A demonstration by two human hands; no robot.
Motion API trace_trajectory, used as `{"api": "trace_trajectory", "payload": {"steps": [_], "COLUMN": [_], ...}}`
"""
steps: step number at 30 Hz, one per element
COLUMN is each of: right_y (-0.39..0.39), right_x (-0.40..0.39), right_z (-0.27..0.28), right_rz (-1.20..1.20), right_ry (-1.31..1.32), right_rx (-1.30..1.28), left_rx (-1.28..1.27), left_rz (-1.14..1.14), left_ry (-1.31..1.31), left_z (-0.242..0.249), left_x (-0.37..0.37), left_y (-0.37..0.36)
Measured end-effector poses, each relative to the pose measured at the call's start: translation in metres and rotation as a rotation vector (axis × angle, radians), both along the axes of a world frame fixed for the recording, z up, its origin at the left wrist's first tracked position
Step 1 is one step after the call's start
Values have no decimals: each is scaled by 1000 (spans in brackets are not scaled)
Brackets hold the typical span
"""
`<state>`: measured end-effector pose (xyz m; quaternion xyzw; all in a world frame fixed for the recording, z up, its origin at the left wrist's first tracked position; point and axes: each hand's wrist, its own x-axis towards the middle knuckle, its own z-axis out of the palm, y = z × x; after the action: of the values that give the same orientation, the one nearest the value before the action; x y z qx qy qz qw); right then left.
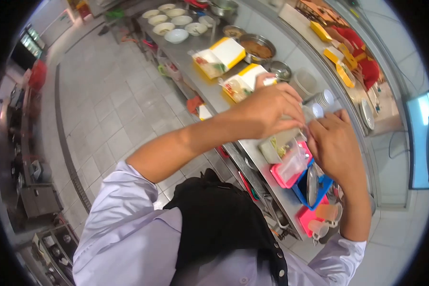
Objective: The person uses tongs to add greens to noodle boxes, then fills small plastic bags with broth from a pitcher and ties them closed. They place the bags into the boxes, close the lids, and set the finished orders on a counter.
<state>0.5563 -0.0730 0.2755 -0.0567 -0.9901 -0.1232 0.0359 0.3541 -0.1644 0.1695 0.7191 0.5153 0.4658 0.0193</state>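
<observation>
My left hand [274,107] reaches in from the left, fingers bent and closed at the tips. My right hand [336,143] is beside it on the right, fingers curled into a pinch. The fingertips nearly meet, and what they pinch is too small and blurred to name. Below them a clear plastic bag or cup [293,164] lies over a pink tray [283,177]; whether the hands touch it is unclear. A pale container [270,151] with greenish food stands left of it. Behind my left hand is an open yellow-and-white box [252,76] with bagged food.
Another open box [226,55], white bowls [176,35] and a metal pan [258,47] stand on the steel counter [202,86]. A blue tray [300,190] and orange-filled jug [328,212] are nearer. A person in red [369,71] is beyond the hatch.
</observation>
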Motion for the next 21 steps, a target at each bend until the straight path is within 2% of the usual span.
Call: {"api": "trace_trajectory", "payload": {"steps": [6,8,10,12,14,16,17,19,21], "right_y": [9,14,30,42,63,85,103,99,80], "right_x": [3,11,23,34,37,25,14,0,-27], "right_z": [20,34,38,49,50,32,10,-29,-71], "right_rz": [-8,-33,37,131,256,753,1012,1180,1210], "right_ry": [13,-47,-24,56,97,203,162,261,448], "right_rx": [-281,-536,-613,-867,-899,-1220,-1315,-1689,-2074], "left_rx": [47,32,52,110,163,216,275,320,369], "left_rz": [-19,-26,-59,-58,16,109,168,205,287], "left_ry": [35,21,3,-3,36,27,10,26,8], "left_z": [12,24,43,63,87,97,102,107,102], "left_x": [7,14,26,43,71,106,118,134,149], "left_y": [-17,-29,-40,-48,-59,-57,-50,-32,-13]}}
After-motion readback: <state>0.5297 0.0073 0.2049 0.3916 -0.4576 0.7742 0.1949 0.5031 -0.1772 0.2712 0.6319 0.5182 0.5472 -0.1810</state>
